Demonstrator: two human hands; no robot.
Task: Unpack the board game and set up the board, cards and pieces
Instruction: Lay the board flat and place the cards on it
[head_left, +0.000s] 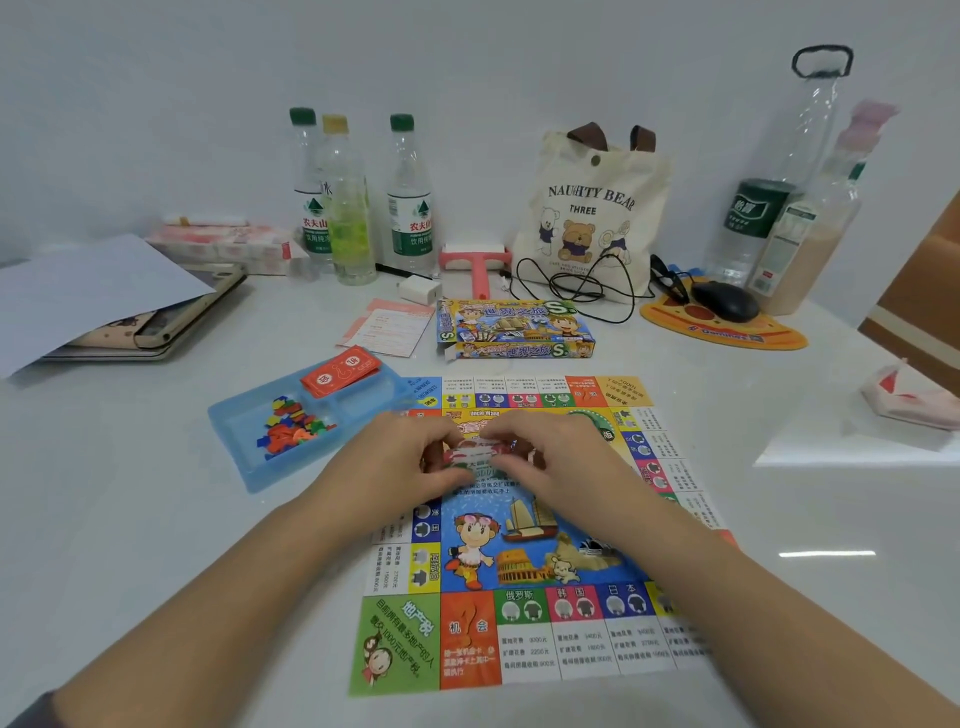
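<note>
Forearms at 6 o'clock lie over the game board (524, 551), and I've got a small wrapped pack (480, 452) in both hands.
My left hand (400, 457) and right hand (550, 457) pinch the pack's ends with curled fingers over the board's middle; its print is blurred. The board lies flat on the white table (156, 545). The blue tray (234, 431) is at 9 o'clock of my hands, with loose coloured pieces (291, 428) inside and a red card stack (340, 371) at its far end. The game box (514, 330) is at 12 o'clock past the board, with a leaflet (387, 330) just at the box's 9 o'clock.
</note>
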